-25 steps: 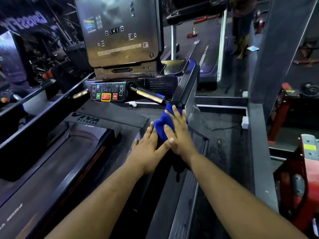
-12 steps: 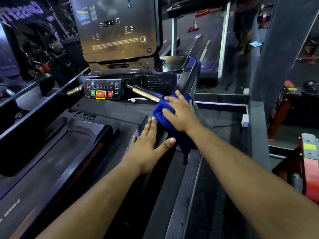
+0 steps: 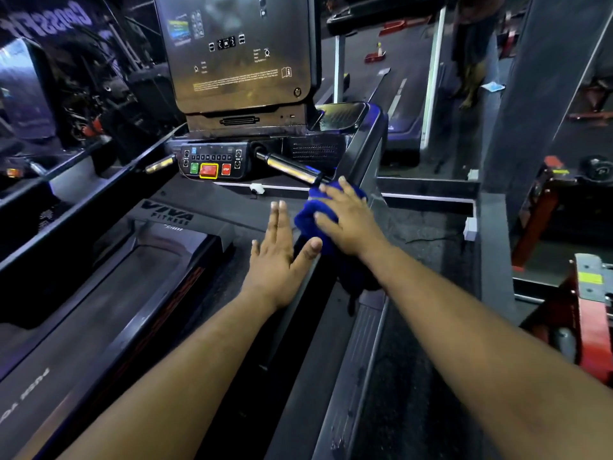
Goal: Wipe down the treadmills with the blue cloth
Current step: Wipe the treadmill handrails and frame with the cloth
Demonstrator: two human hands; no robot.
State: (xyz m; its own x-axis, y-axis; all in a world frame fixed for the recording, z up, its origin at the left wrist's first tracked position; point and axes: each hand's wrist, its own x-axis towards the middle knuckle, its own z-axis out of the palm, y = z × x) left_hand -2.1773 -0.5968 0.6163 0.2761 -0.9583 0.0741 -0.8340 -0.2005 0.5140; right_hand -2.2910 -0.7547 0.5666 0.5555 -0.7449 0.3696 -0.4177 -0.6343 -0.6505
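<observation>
Right hand (image 3: 351, 224) reaches forward, arm extended, palm down, fingers curled over the blue cloth (image 3: 315, 220); grip clamped on the bunched fabric, pressing it to the treadmill's right side rail (image 3: 361, 154). Loose cloth hangs below the grip. Left hand (image 3: 277, 260) lies just left of the grip, flat, fingers straight and together, thumb spread toward the cloth, holding nothing. Chrome handlebar (image 3: 292, 169) ends just beyond the grip; control panel (image 3: 212, 161) farther left.

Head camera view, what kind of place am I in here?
Most likely a gym. A treadmill console with start and stop buttons stands ahead, "VIVA FITNESS" lettering marks the deck, and another treadmill stands beyond.
</observation>
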